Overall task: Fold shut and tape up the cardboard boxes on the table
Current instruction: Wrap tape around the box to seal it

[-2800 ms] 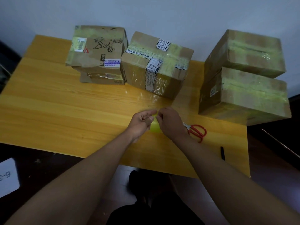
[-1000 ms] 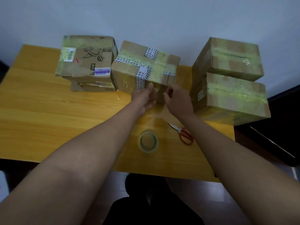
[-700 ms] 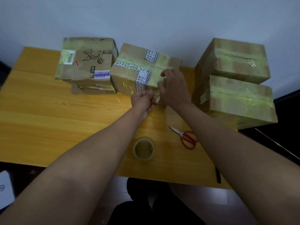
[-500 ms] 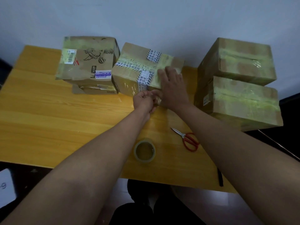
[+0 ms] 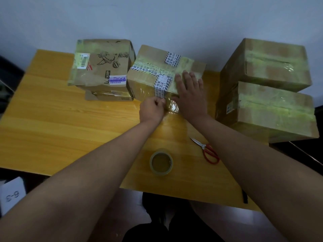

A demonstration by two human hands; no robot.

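I see every box closed; my right hand (image 5: 189, 95) flattens tape on the middle box (image 5: 158, 75), left hand (image 5: 153, 109) pinching the tape end below.

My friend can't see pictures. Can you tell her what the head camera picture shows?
A person presses their flat right hand on top of the middle cardboard box while the left hand pinches clear tape at its front edge. A tape roll and red scissors lie on the yellow table, with more taped boxes on both sides.

brown boxes (image 5: 150, 67), yellow table (image 5: 52, 119), red scissors (image 5: 209, 152).
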